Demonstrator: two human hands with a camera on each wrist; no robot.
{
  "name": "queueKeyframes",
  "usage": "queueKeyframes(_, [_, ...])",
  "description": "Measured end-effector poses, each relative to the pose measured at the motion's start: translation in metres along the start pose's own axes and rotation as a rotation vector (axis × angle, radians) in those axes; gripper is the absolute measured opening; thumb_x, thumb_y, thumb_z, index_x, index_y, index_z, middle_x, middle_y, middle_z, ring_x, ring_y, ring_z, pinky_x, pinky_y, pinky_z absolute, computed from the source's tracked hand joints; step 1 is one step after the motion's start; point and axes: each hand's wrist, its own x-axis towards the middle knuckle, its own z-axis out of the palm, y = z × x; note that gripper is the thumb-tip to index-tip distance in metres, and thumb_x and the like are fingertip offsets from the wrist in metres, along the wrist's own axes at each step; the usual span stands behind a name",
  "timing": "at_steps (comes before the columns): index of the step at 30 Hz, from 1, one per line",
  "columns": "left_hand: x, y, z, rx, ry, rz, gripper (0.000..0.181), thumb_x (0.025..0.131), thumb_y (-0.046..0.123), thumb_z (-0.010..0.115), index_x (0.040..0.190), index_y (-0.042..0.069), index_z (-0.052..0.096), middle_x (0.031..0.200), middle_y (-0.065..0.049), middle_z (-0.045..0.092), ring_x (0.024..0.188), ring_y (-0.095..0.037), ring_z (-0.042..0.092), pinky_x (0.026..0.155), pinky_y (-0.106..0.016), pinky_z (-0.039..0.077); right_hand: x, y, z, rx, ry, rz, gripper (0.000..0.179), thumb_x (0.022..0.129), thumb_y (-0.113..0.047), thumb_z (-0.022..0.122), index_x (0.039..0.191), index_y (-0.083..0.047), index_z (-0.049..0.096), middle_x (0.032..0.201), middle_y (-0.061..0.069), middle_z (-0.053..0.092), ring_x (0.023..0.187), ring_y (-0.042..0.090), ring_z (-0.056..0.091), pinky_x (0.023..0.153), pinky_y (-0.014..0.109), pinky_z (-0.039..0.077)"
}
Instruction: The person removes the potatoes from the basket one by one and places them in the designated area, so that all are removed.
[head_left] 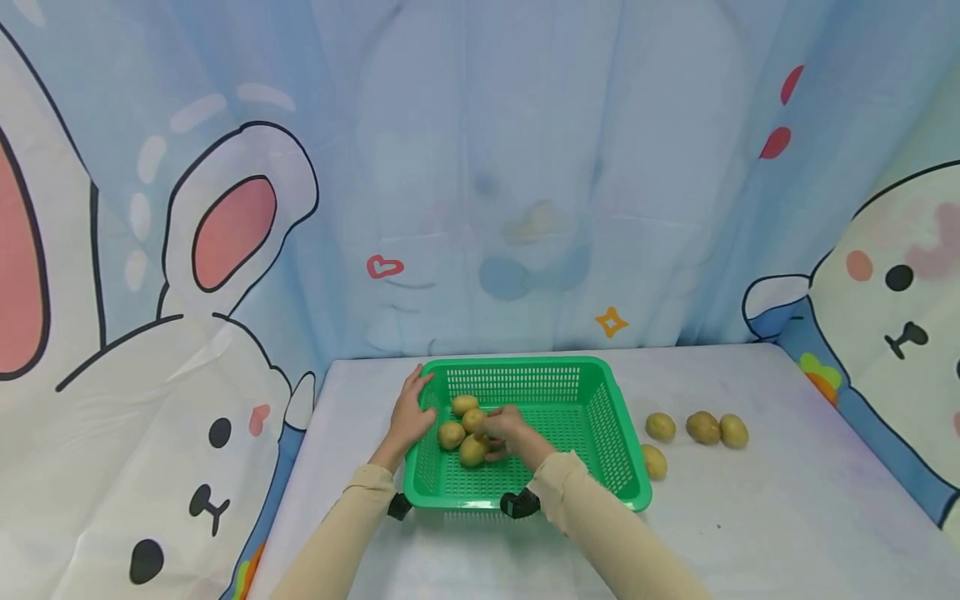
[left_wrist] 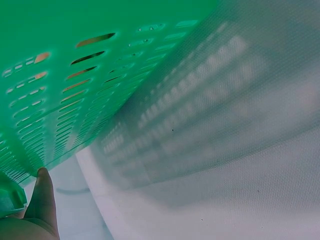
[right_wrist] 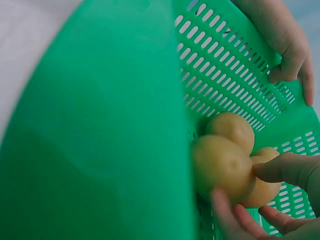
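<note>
Potato [right_wrist: 223,164] looks firm, may roll: hold its middle; right hand [head_left: 513,431] pinches it, left hand [head_left: 409,419] grips basket [head_left: 517,362]

**Screened-off spot, can't tell what building**

Looks like a little booth setup — pale blue cloth [head_left: 465,150] hangs right behind a white table [head_left: 787,517], printed with a big cartoon bunny [head_left: 172,392], another cartoon animal [head_left: 877,325], a red heart [head_left: 372,267] and an orange star [head_left: 611,322]. Home, studio, whatever, I honestly can't tell — the cloth fills the head view's whole background.

The basket [head_left: 558,429] is green (slot-patterned) — the potatoes [head_left: 472,452], yellowish brown.
</note>
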Motion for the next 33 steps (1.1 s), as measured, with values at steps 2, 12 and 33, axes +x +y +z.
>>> queueKeyframes(2, [0.001, -0.001, -0.001, 0.002, -0.001, -0.01, 0.069, 0.074, -0.007, 0.05, 0.143, -0.003, 0.047, 0.159, -0.019, 0.025, 0.144, -0.04, 0.025, 0.082, -0.046, 0.039, -0.001, -0.002, -0.001, 0.01, -0.003, -0.003, 0.052, 0.082, 0.007, 0.066, 0.129, 0.009, 0.044, 0.115, 0.032, 0.053, 0.104, 0.049, 0.06, 0.075, 0.046, 0.057])
queueKeyframes(12, [0.003, -0.001, -0.002, 0.005, 0.012, 0.002, 0.07, 0.073, -0.007, 0.05, 0.142, -0.004, 0.048, 0.158, -0.021, 0.027, 0.143, -0.042, 0.027, 0.084, -0.047, 0.04, 0.003, -0.003, 0.004, 0.006, -0.016, 0.056, 0.061, 0.087, 0.004, 0.065, 0.138, 0.017, 0.034, 0.105, 0.031, 0.057, 0.094, 0.042, 0.064, 0.074, 0.047, 0.057])
queueKeyframes(33, [0.001, -0.004, 0.001, 0.0, 0.014, 0.018, 0.07, 0.071, -0.006, 0.051, 0.141, -0.005, 0.048, 0.157, -0.021, 0.028, 0.142, -0.043, 0.028, 0.096, -0.052, 0.04, -0.012, -0.008, -0.014, -0.027, -0.027, -0.076, 0.043, 0.081, 0.006, 0.065, 0.119, 0.019, 0.047, 0.131, 0.038, 0.044, 0.103, 0.056, 0.06, 0.071, 0.043, 0.058])
